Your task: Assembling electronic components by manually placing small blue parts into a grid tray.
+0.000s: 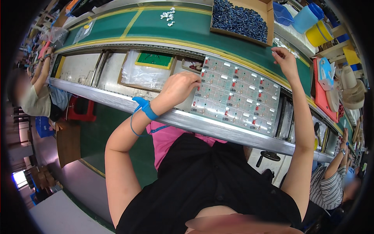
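Observation:
A panel of circuit boards (242,97), fitted with red, white and black components, lies across the conveyor rails in front of me. My left hand (178,89) is at the panel's left edge, fingers pressed together near a red component. Whatever is in those fingers is hidden. A blue wrist strap (145,108) with a cord circles that wrist. My right hand (286,62) is raised above the green belt beyond the panel's far right corner, fingers curled inward. Anything in its fingertips is too small to name. Small white parts (287,47) lie just behind it.
A cardboard box of dark blue cylindrical components (241,21) stands on the green belt (183,29). More white parts (168,15) lie farther left. A tray with plastic wrap (144,74) sits left of the panel. Co-workers (35,95) are at both sides; a fan (352,91) stands right.

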### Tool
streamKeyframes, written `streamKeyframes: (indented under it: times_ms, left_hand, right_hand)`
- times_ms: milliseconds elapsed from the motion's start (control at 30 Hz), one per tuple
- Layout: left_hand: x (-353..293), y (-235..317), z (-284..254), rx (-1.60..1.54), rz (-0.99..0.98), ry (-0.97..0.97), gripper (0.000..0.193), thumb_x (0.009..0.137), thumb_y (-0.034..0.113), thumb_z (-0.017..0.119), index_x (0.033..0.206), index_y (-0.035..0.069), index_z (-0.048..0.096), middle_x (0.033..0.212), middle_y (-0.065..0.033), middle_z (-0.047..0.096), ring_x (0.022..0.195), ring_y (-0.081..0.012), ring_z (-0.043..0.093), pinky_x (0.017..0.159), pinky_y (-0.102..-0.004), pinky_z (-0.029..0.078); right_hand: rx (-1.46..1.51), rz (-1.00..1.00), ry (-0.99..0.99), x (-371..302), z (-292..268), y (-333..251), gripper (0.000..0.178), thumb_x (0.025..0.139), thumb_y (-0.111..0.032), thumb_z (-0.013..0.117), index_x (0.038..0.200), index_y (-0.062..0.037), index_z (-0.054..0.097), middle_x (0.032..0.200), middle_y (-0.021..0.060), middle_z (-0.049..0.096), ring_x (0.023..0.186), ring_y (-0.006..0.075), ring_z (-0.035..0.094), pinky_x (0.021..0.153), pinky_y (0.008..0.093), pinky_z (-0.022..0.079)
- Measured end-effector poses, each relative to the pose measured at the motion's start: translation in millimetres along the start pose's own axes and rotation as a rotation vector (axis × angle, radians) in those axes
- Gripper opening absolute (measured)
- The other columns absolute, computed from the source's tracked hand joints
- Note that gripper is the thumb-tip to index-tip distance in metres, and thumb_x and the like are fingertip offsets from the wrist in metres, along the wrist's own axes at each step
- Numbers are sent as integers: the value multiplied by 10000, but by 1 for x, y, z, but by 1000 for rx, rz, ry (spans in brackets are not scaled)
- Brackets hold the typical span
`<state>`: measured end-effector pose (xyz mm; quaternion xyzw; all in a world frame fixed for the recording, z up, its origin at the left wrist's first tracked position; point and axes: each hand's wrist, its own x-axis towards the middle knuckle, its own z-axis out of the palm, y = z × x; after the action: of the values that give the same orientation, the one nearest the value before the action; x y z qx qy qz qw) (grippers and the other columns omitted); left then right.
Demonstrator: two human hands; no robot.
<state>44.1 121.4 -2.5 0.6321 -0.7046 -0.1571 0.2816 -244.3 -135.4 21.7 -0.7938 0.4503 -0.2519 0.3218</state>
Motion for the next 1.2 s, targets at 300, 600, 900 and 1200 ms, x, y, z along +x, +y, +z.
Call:
streamKeyframes:
  times_ms: [300, 600, 900, 1200]
  left_hand:
    - [10, -5, -3, 29, 65, 70, 154, 776, 75, 528, 872, 56, 647, 805, -116, 642, 739, -325, 603, 651, -399, 485]
    - [99, -109, -35, 413, -12, 610, 145, 777, 113, 584, 892, 47, 644, 828, -127, 590, 832, -305, 547, 719, -386, 466]
    - [124, -146, -33, 599, -24, 547, 74, 751, 81, 564, 734, 36, 619, 799, -120, 591, 818, -288, 554, 688, -379, 479]
    - [118, -142, -36, 600, -21, 513, 151, 786, 121, 556, 883, 85, 666, 793, -114, 600, 816, -296, 560, 690, -384, 472]
  right_hand:
    - [14, -155, -242, -51, 34, -65, 179, 800, -31, 588, 975, -14, 622, 802, 45, 571, 710, 102, 563, 621, 241, 464]
    - [-127, -430, -319, -105, 87, -102, 165, 771, -69, 604, 933, -44, 584, 868, 102, 602, 816, 266, 582, 698, 349, 468]
    - [-192, -417, -317, -110, 103, -108, 132, 775, -84, 591, 902, -53, 576, 872, 92, 611, 856, 270, 572, 719, 365, 472]
    - [-288, -496, -276, -114, 111, -103, 136, 767, -88, 592, 899, -63, 568, 847, 83, 600, 856, 265, 566, 712, 372, 475]
